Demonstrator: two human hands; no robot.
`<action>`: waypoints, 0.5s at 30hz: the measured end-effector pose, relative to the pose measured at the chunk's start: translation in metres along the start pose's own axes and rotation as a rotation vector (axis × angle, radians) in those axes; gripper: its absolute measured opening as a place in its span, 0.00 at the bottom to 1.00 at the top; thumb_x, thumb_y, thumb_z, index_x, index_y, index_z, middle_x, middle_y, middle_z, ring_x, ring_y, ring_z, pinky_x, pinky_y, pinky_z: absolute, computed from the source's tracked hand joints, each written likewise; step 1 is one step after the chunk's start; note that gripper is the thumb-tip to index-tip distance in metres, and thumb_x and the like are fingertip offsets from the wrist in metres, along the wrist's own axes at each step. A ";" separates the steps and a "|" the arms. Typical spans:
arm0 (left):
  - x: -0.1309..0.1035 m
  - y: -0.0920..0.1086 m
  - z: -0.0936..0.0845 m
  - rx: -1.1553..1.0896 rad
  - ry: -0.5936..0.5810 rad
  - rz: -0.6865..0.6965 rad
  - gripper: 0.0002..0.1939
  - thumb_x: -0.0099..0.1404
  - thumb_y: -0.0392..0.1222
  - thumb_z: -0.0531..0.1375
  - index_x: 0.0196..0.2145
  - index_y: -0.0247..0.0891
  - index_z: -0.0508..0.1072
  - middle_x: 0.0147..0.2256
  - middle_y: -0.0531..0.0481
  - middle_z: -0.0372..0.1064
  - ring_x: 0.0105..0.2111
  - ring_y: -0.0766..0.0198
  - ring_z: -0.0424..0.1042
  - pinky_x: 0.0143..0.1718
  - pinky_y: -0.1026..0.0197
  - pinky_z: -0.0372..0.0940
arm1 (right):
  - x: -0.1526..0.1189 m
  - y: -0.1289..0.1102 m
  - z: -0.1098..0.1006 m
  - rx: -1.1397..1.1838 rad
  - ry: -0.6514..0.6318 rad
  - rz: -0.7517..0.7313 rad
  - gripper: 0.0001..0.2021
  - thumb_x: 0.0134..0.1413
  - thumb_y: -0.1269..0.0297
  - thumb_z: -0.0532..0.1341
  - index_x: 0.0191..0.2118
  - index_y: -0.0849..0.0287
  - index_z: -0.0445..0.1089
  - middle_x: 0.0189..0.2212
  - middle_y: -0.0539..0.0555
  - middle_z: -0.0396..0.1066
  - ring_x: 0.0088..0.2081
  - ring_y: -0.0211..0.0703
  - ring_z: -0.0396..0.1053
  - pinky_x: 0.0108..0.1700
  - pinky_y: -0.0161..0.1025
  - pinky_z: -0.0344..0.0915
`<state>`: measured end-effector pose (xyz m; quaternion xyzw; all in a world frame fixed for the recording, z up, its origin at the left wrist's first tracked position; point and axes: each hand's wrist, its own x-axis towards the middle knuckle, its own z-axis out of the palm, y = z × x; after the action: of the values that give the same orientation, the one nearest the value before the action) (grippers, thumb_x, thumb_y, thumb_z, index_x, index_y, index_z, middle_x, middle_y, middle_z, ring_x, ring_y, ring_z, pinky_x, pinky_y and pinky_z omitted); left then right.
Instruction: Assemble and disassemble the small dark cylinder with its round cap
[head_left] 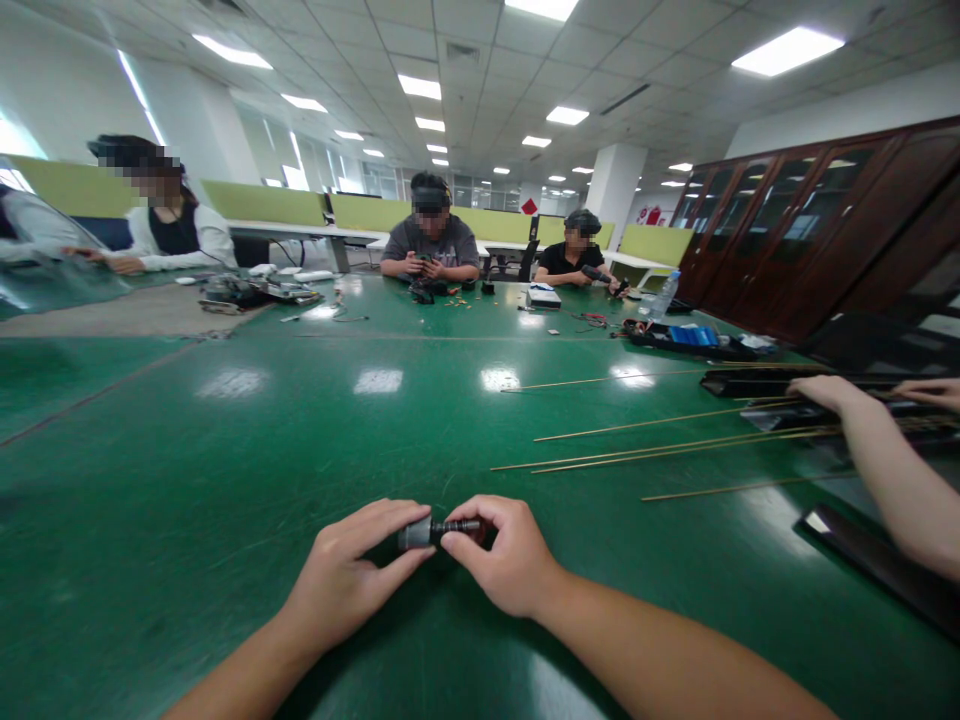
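Just above the green tabletop, near its front middle, my left hand (349, 565) holds a short grey cylinder (415, 534) between thumb and fingers. A thin dark ribbed shaft (459, 526) lies in line with the cylinder's right end, and my right hand (510, 555) pinches it between thumb and forefinger. The two parts meet or nearly meet; whether they are joined is too small to tell. The shaft's far right end is partly hidden by my right hand's curled fingers.
Long thin rods (600, 460) reach in from the right, where another person's hands (832, 392) work over dark trays. A black strip (877, 560) lies near the right edge. People sit across the green table (300, 420) with a bottle (666, 295) and parts.
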<state>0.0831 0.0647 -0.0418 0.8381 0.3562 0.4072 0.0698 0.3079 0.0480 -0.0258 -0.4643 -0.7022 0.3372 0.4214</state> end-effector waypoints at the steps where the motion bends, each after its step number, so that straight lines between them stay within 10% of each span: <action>1: 0.000 0.000 0.000 0.002 0.004 0.003 0.19 0.61 0.41 0.68 0.50 0.44 0.75 0.44 0.48 0.77 0.43 0.58 0.77 0.47 0.58 0.73 | 0.000 0.000 0.000 0.000 0.000 0.000 0.05 0.55 0.64 0.65 0.37 0.58 0.78 0.27 0.49 0.73 0.28 0.38 0.68 0.31 0.33 0.62; 15: -0.002 -0.002 0.001 0.020 -0.004 -0.020 0.20 0.61 0.41 0.68 0.51 0.45 0.74 0.45 0.50 0.77 0.45 0.59 0.77 0.49 0.59 0.72 | 0.000 0.001 0.000 -0.001 0.010 -0.002 0.06 0.55 0.64 0.65 0.37 0.59 0.77 0.28 0.50 0.74 0.29 0.39 0.69 0.32 0.34 0.63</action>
<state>0.0816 0.0654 -0.0443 0.8360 0.3683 0.4014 0.0660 0.3086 0.0484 -0.0267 -0.4657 -0.7007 0.3339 0.4250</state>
